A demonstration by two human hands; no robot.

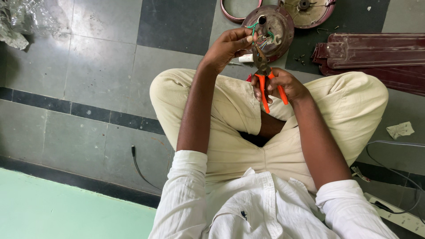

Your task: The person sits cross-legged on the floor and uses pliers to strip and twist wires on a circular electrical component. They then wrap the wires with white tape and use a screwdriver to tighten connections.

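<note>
I sit cross-legged on a tiled floor. My left hand [230, 45] pinches a green wire [253, 27] that runs to a round maroon fan motor cover [283, 24] with several coloured wires at its middle. My right hand [283, 85] grips orange-handled pliers [264, 77]; their dark jaws point up at the wires just below my left fingers. A small white tube [246, 58] lies on the floor under the left hand.
Maroon fan blades [372, 51] lie stacked at the right, with loose screws [302, 57] beside them. Another round fan part [310, 11] and a ring [230, 15] lie at the top. A white power strip [398, 214] with cable sits lower right. Crumpled plastic [20, 22] is at the top left.
</note>
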